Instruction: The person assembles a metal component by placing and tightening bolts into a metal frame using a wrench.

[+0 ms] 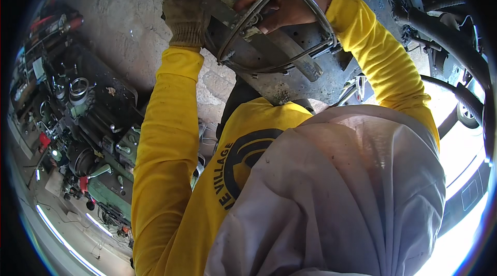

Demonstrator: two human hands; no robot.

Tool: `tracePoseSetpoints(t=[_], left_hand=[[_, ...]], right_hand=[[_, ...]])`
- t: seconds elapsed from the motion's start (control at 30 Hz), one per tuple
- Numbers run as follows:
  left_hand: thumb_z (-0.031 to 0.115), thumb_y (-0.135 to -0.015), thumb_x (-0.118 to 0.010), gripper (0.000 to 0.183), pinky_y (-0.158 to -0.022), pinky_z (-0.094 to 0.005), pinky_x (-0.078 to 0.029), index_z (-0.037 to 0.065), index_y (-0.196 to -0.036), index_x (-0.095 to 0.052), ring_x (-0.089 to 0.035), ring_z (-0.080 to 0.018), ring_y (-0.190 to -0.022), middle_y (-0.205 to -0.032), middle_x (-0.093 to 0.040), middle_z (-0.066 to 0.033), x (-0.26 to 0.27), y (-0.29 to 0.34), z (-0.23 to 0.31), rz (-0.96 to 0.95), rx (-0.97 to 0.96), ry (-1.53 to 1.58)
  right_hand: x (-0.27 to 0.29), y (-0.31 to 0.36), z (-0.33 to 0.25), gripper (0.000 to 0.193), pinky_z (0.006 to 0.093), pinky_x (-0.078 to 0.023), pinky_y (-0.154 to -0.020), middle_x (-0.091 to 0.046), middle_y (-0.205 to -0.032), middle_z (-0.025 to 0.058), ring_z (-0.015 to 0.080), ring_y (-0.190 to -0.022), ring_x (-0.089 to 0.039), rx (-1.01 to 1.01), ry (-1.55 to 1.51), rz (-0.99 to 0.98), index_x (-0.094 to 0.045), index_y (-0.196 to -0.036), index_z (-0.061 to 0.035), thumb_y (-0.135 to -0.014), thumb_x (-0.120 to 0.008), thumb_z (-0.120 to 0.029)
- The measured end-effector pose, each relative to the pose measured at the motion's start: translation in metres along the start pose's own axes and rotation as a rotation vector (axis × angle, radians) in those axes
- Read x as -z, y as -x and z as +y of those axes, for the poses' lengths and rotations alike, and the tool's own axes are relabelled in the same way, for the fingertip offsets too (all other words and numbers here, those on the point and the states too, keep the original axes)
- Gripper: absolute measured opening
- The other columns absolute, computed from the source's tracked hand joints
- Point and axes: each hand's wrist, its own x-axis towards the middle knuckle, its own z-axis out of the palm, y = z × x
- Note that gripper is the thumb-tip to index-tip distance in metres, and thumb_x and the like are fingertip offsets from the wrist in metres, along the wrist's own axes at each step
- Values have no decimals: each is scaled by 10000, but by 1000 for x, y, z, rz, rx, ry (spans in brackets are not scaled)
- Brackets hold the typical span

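Observation:
A cage-like frame of bent metal rods [240, 32] sits at the top centre on a dark metal work surface [300, 87]. My left hand [184, 9], in a brown work glove, is curled at the frame's left side; what its fingers hold is hidden. Bare, my right hand [295, 6] reaches in among the rods from the right. Its thumb and fingers close around a spot near a rod joint, where a small part is hard to make out. A flat metal bar [295, 53] runs slantwise beneath the rods.
At the left stands a lathe-like machine [83, 100] with handles and a green base [108, 193]. Black tubes [445, 32] and metal parts crowd the right. Concrete floor [124, 12] shows at the upper left. A pale cloth [341, 188] covers my front.

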Motion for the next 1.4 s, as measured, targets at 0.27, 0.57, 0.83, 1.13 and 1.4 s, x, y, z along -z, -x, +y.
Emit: tracePoseSetpoints(t=[0.27,0.57,0.83,1.13,1.4], left_hand=[[499,-838,-756,508,-954,-413,-536,157,-1210,-709,-696,-330,-1097,-1189,-725,-123,4,0,3,-20,24,-99],[494,-847,-754,527,-963,-392,-526,117,-1212,-705,-697,-314,-1100,-1184,-725,-130,3,-1,4,-34,34,13],[492,-848,-752,517,-967,-392,-527,129,-1214,-706,-699,-314,-1093,-1183,-728,-119,-1,-2,4,-17,40,-19],[451,-852,-760,470,-948,-386,-538,135,-1197,-709,-702,-300,-1088,-1186,-728,-107,-2,-3,-3,-10,-2,-4],[489,-830,-772,512,-939,-394,-539,151,-1209,-709,-701,-314,-1089,-1170,-731,-124,5,0,6,-27,61,-82]], right_hand=[[4,-10,0,466,350,-491,-1003,-715,-1162,82,205,-1102,-646,-200,249,-100,-659,-1301,-110,-872,-803,-223],[4,-2,-2,426,338,-497,-943,-711,-1066,57,188,-1000,-643,-247,265,-13,-674,-1256,-97,-869,-806,-213],[0,3,-5,433,341,-494,-936,-709,-1048,65,188,-977,-639,-268,416,53,-670,-1269,-99,-886,-788,-264],[0,8,-6,444,371,-484,-1013,-716,-1144,100,218,-1126,-646,-155,139,71,-643,-1263,-77,-877,-782,-247],[-1,1,-31,416,374,-491,-988,-716,-1130,96,207,-1097,-644,-274,483,-86,-667,-1249,-109,-890,-775,-291]])
